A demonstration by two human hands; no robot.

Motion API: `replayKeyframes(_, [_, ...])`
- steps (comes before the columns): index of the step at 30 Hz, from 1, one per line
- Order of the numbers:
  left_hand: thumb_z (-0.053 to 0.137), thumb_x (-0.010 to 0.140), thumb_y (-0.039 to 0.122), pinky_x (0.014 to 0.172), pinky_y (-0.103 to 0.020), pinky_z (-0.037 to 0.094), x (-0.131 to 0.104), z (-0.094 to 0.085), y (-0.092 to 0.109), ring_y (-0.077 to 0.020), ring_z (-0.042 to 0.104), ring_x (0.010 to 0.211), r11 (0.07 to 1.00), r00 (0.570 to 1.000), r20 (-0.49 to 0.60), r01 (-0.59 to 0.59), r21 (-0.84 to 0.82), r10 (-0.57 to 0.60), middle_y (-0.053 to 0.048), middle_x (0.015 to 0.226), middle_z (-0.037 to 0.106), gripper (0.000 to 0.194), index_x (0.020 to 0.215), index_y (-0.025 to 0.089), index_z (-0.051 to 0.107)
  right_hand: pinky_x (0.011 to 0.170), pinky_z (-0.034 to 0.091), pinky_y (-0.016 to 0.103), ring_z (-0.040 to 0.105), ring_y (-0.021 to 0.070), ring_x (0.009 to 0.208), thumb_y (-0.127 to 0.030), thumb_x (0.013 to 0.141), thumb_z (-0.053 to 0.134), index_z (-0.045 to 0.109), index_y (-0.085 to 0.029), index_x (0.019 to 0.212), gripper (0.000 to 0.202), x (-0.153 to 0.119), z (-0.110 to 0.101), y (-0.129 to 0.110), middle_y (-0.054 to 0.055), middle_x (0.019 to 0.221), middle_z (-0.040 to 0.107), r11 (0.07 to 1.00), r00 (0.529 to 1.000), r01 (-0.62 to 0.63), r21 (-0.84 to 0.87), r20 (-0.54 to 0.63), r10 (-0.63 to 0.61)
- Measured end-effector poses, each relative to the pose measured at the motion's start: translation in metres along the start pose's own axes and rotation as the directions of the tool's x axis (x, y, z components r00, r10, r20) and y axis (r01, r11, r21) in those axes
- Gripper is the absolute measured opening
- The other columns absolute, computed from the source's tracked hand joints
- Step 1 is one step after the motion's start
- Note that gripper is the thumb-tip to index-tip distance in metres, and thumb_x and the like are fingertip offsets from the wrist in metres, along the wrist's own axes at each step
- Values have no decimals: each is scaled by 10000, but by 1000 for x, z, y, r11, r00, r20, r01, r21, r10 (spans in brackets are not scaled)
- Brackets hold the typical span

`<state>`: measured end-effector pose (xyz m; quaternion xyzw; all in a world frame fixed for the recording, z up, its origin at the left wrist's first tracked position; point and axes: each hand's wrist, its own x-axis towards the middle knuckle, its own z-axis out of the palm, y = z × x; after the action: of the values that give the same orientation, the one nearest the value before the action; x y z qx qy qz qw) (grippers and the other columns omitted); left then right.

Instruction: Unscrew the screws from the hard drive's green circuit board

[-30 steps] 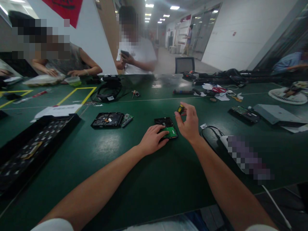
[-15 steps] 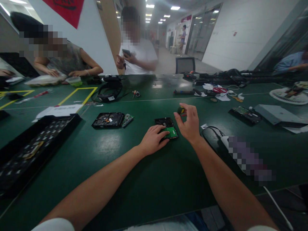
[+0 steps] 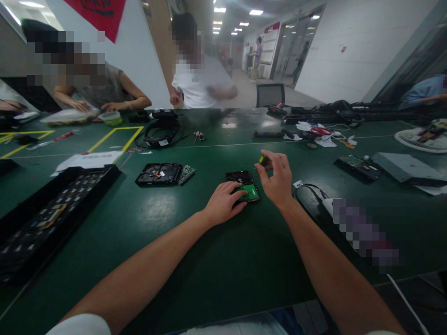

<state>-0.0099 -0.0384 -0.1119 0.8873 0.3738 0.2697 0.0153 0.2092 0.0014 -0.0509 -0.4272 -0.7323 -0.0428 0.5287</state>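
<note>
My left hand (image 3: 225,203) rests on a hard drive with a green circuit board (image 3: 252,192), its fingers spread over the board's left part. Behind the board lies a black part (image 3: 239,176) of the drive. To the right, my right hand (image 3: 277,179) is raised above the table, thumb and fingers closed on a small screwdriver with a yellow and dark green handle (image 3: 263,160). The screwdriver's tip is too small to make out. An opened black hard drive (image 3: 159,174) lies further left, with a loose circuit board (image 3: 187,174) beside it.
On the green table (image 3: 167,260), a long black tray (image 3: 80,204) stands at the left. A power strip (image 3: 328,204) with a cable is on the right, near another drive (image 3: 359,167) and a grey metal box (image 3: 407,167). Two people are across the table.
Both of my hands keep nearly the same places, and the screwdriver handle has tilted slightly. The person in white across the table has lowered their hands, and the view has shifted slightly.
</note>
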Motion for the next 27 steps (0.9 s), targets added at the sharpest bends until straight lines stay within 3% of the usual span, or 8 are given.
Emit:
replayKeyframes(3, [628,1016,422,1140,-554,464,0,-1,0,-333,559,1361,1000,1000,0,2,-5,-2,-145,1426,606,373,1332,233,689,950,592,485,651,273,1089,-326,1051,517,532,-255,1460,416,-1,1,1,129,1262,648,1000,1000,24,-8,16,-24])
replayKeyframes(6, [613,1025,429,1140,-552,464,0,-1,0,-333,561,1358,1000,1000,1,-5,3,5,-153,1429,606,382,1335,219,688,923,606,473,648,281,1127,-315,1040,537,519,-251,1467,432,-1,2,1,138,1303,638,1000,1000,27,9,10,-27])
replayKeyframes(9, [611,1026,430,1140,-553,463,0,0,0,-331,561,1359,1000,1000,1,-4,3,4,-154,1431,605,380,1334,221,689,869,623,464,637,287,1124,-333,1014,589,562,-264,1412,404,-1,1,1,131,1272,632,1000,1000,26,12,1,-26])
replayKeyframes(15, [619,1021,426,1141,-546,463,0,0,-1,-331,560,1362,1000,1000,8,2,14,-2,-152,1428,605,385,1339,221,688,956,608,514,659,300,1154,-282,1023,524,516,-252,1464,441,0,1,1,144,1328,646,999,999,34,12,32,-34])
replayKeyframes(27, [623,1018,431,1133,-554,467,0,1,-1,-331,563,1350,1000,1000,2,3,-3,-3,-149,1419,609,380,1331,227,690,957,607,509,667,284,1132,-288,1037,491,489,-265,1490,453,-3,3,4,139,1358,632,998,999,13,58,42,-16])
